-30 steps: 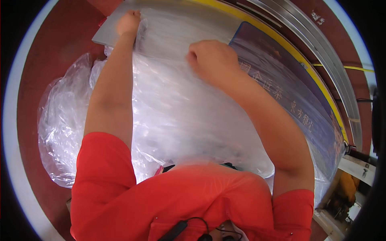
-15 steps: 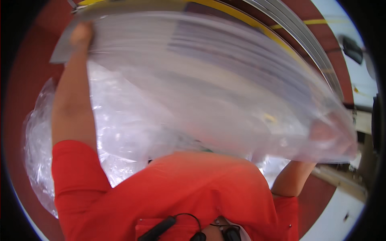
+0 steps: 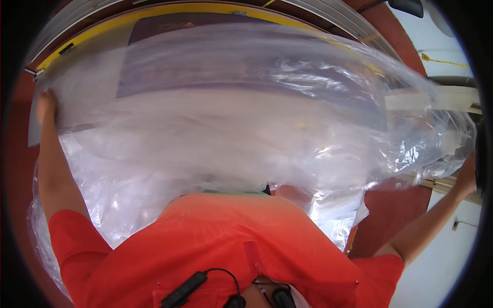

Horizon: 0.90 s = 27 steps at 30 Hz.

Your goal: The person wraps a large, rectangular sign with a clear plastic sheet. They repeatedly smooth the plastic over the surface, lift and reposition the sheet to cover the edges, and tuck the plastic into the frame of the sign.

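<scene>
A wide, thin sheet of clear plastic film [image 3: 215, 128] stretches across the worktable in front of me, creased and shiny toward its right end. At the far left, my left hand [image 3: 47, 105] is closed on the film's edge, over the grey table corner. My right hand [image 3: 467, 177] reaches out to the right rim of the view and is closed at the film's bunched right end; its fingers are partly hidden there. Through the film a dark blue-grey rectangular panel [image 3: 169, 72] shows, lying on the pale table surface.
A yellow strip [image 3: 205, 7] runs along the table's far edge, with metal rails [image 3: 328, 15] beyond it. More crumpled clear plastic [image 3: 102, 205] lies near my body. A pale beam [image 3: 436, 98] stands at the right, and a yellow measuring tape [image 3: 444, 60] lies beyond it.
My right hand has swung outward to the right, and my left hand has moved left and slightly nearer. The film is now spread wider and lower over the table.
</scene>
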Motion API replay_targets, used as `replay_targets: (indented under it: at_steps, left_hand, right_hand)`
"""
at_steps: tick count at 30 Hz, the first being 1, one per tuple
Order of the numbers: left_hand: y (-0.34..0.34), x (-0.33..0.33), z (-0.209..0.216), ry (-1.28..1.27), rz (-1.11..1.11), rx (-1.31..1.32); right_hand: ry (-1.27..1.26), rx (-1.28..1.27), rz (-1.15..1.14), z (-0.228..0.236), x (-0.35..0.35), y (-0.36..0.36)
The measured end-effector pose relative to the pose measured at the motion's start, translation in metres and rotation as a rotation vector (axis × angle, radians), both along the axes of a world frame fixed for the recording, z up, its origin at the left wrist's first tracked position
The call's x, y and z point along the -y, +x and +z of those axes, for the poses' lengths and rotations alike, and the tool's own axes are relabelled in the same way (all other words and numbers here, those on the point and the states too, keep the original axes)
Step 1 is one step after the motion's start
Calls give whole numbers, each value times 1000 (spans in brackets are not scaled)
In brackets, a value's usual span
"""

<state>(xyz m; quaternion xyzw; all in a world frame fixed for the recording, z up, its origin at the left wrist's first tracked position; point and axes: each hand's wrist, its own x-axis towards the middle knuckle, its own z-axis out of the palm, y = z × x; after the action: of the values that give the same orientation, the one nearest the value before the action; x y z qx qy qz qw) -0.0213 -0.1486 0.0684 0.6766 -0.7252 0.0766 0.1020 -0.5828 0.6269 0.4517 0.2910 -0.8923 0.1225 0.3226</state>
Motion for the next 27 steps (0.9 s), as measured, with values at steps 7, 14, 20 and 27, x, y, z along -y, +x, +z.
replay_targets:
  at_steps: [7,14,20,27]
  left_hand:
    - [7,3,-2,18,3,-48]
    - [2,6,-1,74,46,-40]
    - [71,28,8,327,-256,-697]
    - [115,-74,109,657,-455,-1407]
  right_hand:
    - [450,320,295,-286,115,22]
    - [333,277,370,-310,160,13]
    - [326,255,587,-322,258,58]
    - [-139,363,414,-335,284,6]
